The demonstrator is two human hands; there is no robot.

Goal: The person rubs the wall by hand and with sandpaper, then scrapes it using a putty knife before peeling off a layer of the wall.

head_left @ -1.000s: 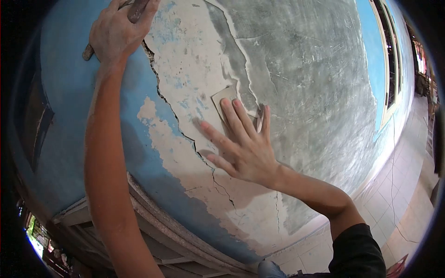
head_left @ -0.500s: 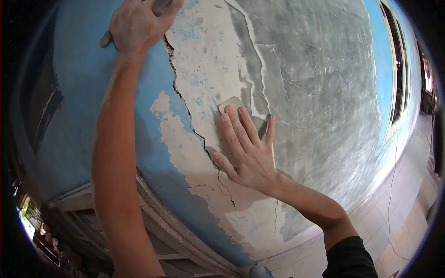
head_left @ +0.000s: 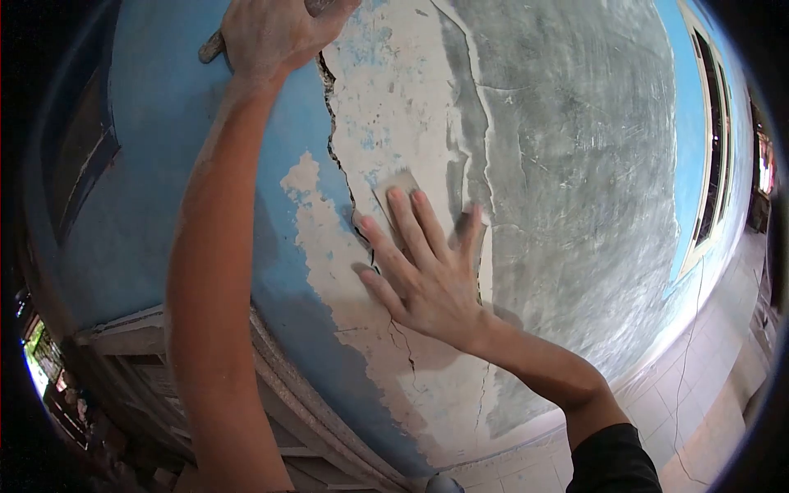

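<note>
At the upper left, my left hand is wrapped round a dusty, rounded handle against the blue wall. The handle's end sticks out on the left; the rest is hidden by the hand or cut off by the frame. My right hand lies flat, fingers spread, on the patchy white strip. Beneath its fingertips is a thin pale sheet that looks like sandpaper, mostly covered. A jagged dark crack runs down the wall just left of these fingers.
Grey plaster with a raised, peeling edge covers the wall to the right. A framed window is farther right, above a tiled floor with a thin cable. Pale frame-like boards stand at lower left.
The wall has shifted right in view. Across it, my right hand and the pale sheet have slid left towards the crack. My left hand keeps its hold and its place on the wall.
</note>
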